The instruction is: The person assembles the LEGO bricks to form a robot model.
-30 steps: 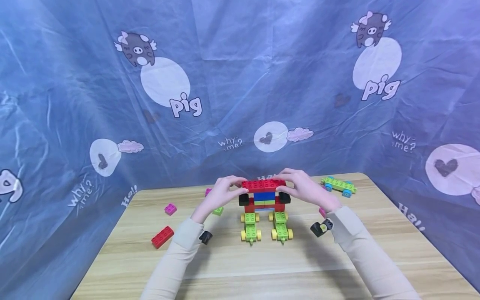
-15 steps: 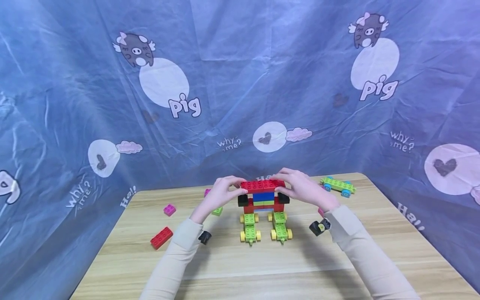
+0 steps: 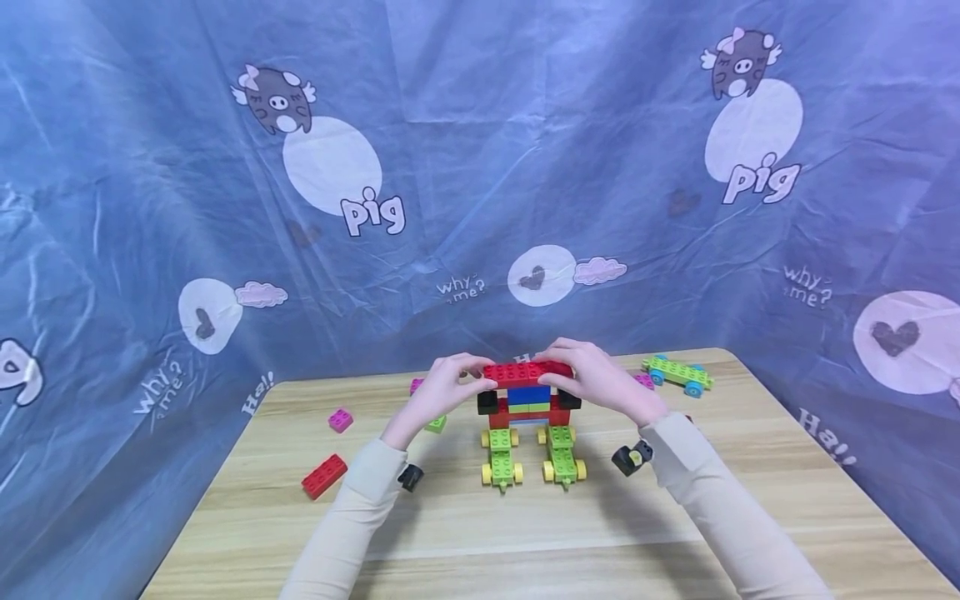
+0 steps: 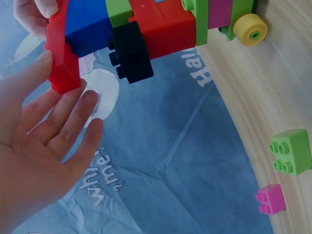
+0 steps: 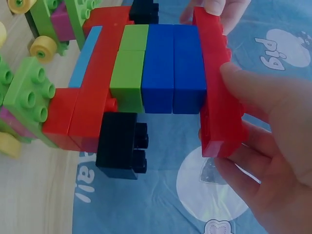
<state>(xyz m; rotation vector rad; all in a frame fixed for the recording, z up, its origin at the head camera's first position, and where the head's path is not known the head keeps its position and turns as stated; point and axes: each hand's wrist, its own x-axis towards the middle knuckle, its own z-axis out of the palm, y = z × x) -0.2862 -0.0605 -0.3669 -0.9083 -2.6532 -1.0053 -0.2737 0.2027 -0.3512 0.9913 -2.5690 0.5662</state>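
A toy-brick build stands mid-table in the head view, topped by a long red brick (image 3: 513, 374). My left hand (image 3: 450, 385) pinches that brick's left end, thumb (image 4: 39, 68) on the near face. At its right part my right hand (image 3: 603, 379) grips it likewise, thumb in front and fingers behind. Under the red brick are blue bricks (image 5: 163, 68), then lime bricks (image 5: 128, 73) and red bricks (image 5: 90, 112). A black brick (image 4: 131, 53) juts out on the left side, another black brick (image 5: 117, 146) on the right. Two lime wheeled bases (image 3: 501, 467) with yellow wheels carry everything.
On the left of the table lie a red brick (image 3: 324, 477), a magenta brick (image 3: 341, 419) and a lime brick (image 3: 436, 423). A lime car base (image 3: 677, 372) with blue wheels sits back right, near a magenta brick (image 3: 643, 380). A blue cloth (image 3: 465, 167) hangs behind.
My right hand has slid slightly left along the red top brick, uncovering more of the magenta brick behind it. The left hand and the build look unmoved.
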